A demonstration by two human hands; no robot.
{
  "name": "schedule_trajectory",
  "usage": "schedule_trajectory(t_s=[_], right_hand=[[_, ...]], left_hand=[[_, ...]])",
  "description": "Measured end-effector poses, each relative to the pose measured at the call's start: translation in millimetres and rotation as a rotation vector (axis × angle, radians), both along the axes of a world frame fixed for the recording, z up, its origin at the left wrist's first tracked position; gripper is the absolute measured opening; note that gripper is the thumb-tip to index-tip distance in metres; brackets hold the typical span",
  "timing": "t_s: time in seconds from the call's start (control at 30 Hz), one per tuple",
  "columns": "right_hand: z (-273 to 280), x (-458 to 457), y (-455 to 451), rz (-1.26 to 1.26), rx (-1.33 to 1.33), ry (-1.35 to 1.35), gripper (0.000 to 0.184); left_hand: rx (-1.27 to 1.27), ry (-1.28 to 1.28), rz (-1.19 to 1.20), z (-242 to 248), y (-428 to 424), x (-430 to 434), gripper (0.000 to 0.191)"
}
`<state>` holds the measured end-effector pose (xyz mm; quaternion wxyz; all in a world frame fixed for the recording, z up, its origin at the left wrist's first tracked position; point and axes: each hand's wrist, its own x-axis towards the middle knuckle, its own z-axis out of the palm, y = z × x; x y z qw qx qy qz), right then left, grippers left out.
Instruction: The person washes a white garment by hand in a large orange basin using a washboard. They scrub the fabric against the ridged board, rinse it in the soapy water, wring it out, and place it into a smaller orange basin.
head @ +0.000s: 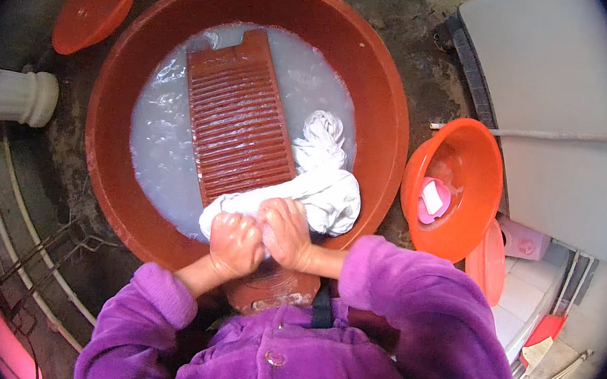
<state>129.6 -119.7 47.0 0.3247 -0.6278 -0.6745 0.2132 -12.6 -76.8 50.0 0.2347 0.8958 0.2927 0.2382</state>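
Observation:
Wet white cloth (325, 195) lies bunched across the lower end of a reddish-brown ridged washboard (242, 114). Both fists press close together on it. My left hand (237, 243) is closed on the cloth near its left end, and my right hand (284, 232) grips it just to the right. A twisted part of the cloth trails into cloudy water at the right. The washboard leans in a large round reddish-brown tub (112, 81), its near end over the rim by my body. Fingertips and the cloth beneath the fists are hidden.
An orange basin (469, 181), holding a pink soap dish (425, 210) with a white bar, stands tilted against the tub's right side. Another orange basin (95, 8) sits at upper left. A white pillar-like base (13, 96) and pale pipes (8, 235) are on the left.

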Motion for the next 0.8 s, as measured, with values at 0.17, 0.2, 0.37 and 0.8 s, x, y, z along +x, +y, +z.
schedule_trajectory(t_s=[0.17,0.2,0.37,0.8], right_hand=[[-96,13,78,-0.158,0.062,0.001,0.014],[-103,13,85,-0.195,0.048,0.023,0.013],[-43,-3,82,-0.402,0.079,-0.039,0.010],[-104,4,98,-0.278,-0.009,-0.035,0.012]], left_hand=[[-0.150,-0.046,0.571,-85,60,18,0.021],[-0.125,0.024,0.597,-90,67,22,0.019],[-0.124,0.068,0.638,-32,61,34,0.019],[-0.159,-0.011,0.695,-92,79,21,0.023]])
